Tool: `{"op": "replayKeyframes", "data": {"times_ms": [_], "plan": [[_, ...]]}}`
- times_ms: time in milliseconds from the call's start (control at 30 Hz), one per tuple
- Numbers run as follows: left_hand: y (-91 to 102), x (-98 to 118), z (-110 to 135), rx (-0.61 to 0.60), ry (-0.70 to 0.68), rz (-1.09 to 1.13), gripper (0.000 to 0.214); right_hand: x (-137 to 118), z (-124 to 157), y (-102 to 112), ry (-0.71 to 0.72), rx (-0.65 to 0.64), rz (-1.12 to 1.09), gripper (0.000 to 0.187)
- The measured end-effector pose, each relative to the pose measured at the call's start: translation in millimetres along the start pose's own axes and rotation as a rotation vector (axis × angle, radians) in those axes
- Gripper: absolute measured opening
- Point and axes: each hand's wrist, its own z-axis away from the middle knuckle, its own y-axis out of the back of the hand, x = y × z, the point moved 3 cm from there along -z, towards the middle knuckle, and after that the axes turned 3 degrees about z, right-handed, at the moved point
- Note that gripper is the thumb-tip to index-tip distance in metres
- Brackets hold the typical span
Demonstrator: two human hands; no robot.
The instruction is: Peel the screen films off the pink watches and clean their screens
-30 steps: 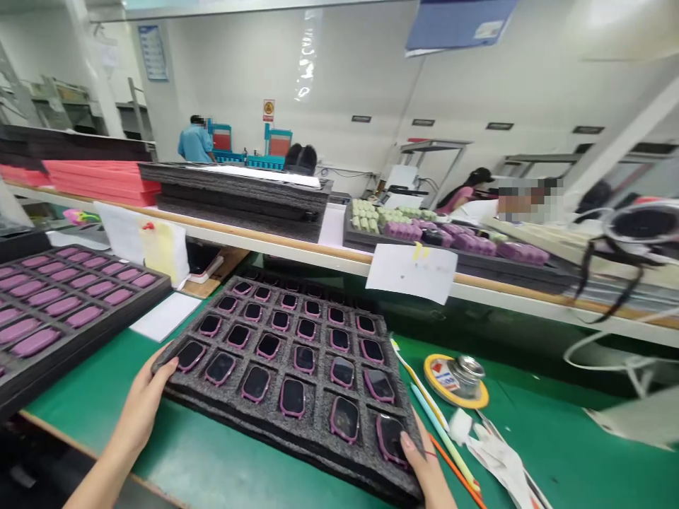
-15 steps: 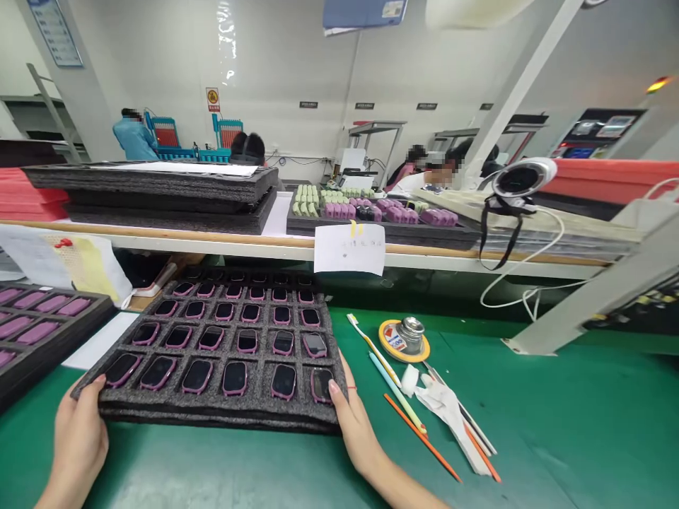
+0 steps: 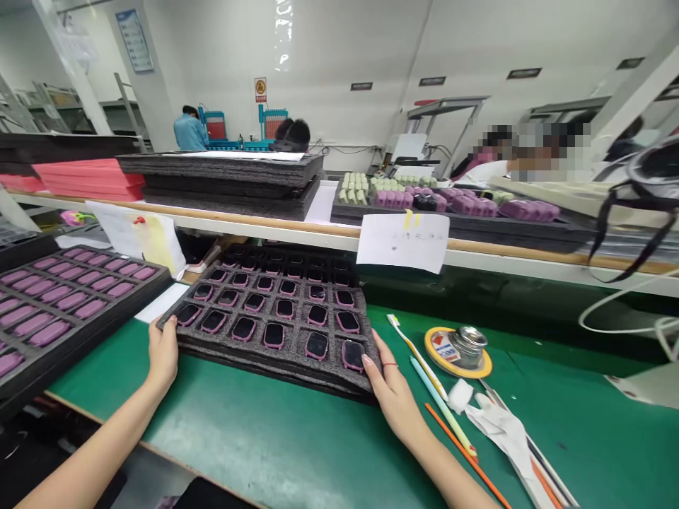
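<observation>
The left grip (image 3: 163, 350) is clasped on the eight o'clock corner of a dark foam tray (image 3: 295, 345), and the right grip (image 3: 392, 392) holds its four o'clock corner, thumb beside a dark-faced watch (image 3: 353, 355). The tray lies over the green counter (image 3: 238, 431), toward eight o'clock from the middle of the view, with watches in its compartments. At nine o'clock from it is a tray of purple pieces (image 3: 114, 326); a toothbrush (image 3: 417, 353) lies toward three o'clock.
</observation>
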Motion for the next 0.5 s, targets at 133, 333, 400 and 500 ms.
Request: {"op": "replayKeyframes", "data": {"times_ms": [133, 333, 400, 500], "plan": [[2.4, -3, -5, -0.01, -0.048, -0.069, 0.037, -17, 2, 16, 0.338, 0.076, 0.365, 0.056], [3.2, 57, 9, -0.173, -0.392, -0.194, 0.046, -55, -26, 21, 0.483, -0.286, 0.843, 0.034], [-8.2, 85, 25, -0.391, -0.533, -0.235, 0.032, -72, -37, 17, 0.409, -0.396, 0.938, 0.038], [-33.8, 111, 48, -0.752, -0.65, -0.33, 0.025, -94, -48, 10, 0.275, -0.506, 1.023, 0.04]]}}
